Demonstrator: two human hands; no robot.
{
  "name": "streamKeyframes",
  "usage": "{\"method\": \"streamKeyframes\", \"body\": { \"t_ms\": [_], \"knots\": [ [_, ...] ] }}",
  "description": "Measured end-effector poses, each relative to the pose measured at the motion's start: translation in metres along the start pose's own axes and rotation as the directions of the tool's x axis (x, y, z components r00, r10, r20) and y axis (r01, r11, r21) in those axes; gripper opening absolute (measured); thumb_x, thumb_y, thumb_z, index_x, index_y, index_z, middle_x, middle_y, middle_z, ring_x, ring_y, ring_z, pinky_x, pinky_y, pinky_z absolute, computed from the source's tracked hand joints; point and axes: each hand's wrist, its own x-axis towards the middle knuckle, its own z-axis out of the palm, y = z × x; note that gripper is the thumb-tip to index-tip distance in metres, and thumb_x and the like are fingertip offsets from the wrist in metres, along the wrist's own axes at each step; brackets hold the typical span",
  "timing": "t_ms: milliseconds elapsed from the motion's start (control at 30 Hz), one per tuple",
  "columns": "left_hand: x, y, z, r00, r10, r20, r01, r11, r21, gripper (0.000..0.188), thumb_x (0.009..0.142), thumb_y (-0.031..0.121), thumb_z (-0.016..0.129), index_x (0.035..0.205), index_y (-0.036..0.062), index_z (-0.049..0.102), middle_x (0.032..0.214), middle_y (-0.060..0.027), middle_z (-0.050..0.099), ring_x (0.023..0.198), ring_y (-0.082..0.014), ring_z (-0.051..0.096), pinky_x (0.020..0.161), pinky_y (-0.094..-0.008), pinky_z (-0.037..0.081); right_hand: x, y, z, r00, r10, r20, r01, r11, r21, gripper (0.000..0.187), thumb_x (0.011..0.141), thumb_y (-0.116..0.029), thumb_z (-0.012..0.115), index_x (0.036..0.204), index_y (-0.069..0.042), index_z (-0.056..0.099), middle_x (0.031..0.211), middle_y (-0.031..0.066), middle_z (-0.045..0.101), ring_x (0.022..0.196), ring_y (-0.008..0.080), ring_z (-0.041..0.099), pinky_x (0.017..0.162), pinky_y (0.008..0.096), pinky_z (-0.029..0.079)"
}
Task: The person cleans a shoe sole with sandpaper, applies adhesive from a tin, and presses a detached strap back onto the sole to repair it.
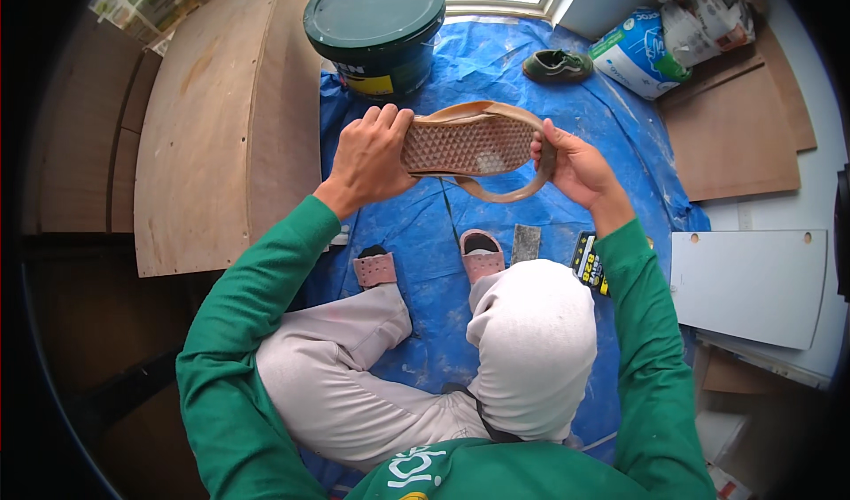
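Observation:
A shoe (456, 142) is held up in front of me, its worn brown waffle-patterned sole facing me. My left hand (367, 157) is closed around its left end. The rubber edge strip (509, 197) has come away from the sole and stands out as a loop at the right end. My right hand (580, 165) pinches this loop between thumb and fingers. A pale worn patch shows on the sole near the loose end. The matching dark green shoe (556, 66) rests on the blue sheet farther off.
A blue tarpaulin (425, 323) covers the floor. A dark green lidded bucket (381, 40) stands far left, beside a large plywood box (212, 119). A grey strip (526, 243) and a black-and-yellow package (589, 263) lie near my knee. Boards (726, 150) and a blue-white bag (637, 53) are at right.

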Motion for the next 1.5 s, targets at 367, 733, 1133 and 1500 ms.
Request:
{"method": "streamKeyframes", "body": {
  "t_ms": [367, 733, 1133, 1500],
  "knots": [
    [-0.013, -0.018, 0.005, 0.998, 0.051, -0.039, -0.054, 0.995, -0.084, 0.071, 0.057, 0.029, 0.088, 0.117, 0.0065, 0.057, 0.107, -0.0087, 0.062, 0.097, -0.0291, 0.062, 0.08, -0.0409, 0.054, -0.04, 0.011, 0.004, 0.999, -0.034, -0.03, 0.028, 0.979, -0.204, 0.032, 0.095, -0.018, 0.07, 0.121, -0.002, 0.061, 0.101, 0.0034, 0.064, 0.097, 0.0144, 0.063, 0.092, 0.0361, 0.054],
    [-0.002, 0.012, 0.085, 0.979, -0.057, 0.194, 0.096, 0.975, -0.199, 0.07, 0.064, 0.045, 0.087, 0.112, 0.0041, 0.057, 0.101, -0.0119, 0.059, 0.093, -0.0316, 0.061, 0.076, -0.0425, 0.054, -0.022, 0.021, -0.018, 0.93, -0.22, -0.294, 0.182, 0.971, -0.153, 0.045, 0.089, -0.001, 0.067, 0.131, 0.004, 0.054, 0.103, 0.0077, 0.066, 0.088, 0.0143, 0.066, 0.08, 0.0298, 0.056],
    [-0.073, 0.063, 0.277, 0.919, -0.365, 0.147, 0.394, 0.84, -0.374, 0.077, 0.063, 0.038, 0.088, 0.122, 0.0021, 0.055, 0.11, -0.0155, 0.059, 0.101, -0.0364, 0.056, 0.086, -0.0474, 0.048, 0.056, 0.12, -0.103, 0.901, -0.357, -0.246, 0.098, 0.721, -0.686, 0.052, 0.083, 0.003, 0.051, 0.135, 0.004, 0.057, 0.119, 0.0225, 0.071, 0.102, 0.0271, 0.071, 0.092, 0.0335, 0.053],
    [-0.037, 0.029, 0.264, 0.762, -0.259, 0.594, 0.556, 0.732, -0.393, 0.082, 0.058, 0.04, 0.092, 0.124, 0.0024, 0.061, 0.115, -0.0154, 0.063, 0.109, -0.0347, 0.06, 0.092, -0.0437, 0.049, 0.042, 0.106, -0.125, 0.96, -0.272, -0.073, 0.153, 0.721, -0.676, 0.068, 0.081, 0.012, 0.044, 0.147, -0.003, 0.047, 0.126, 0.0185, 0.067, 0.113, 0.022, 0.066, 0.096, 0.0326, 0.051]
  ]
}}
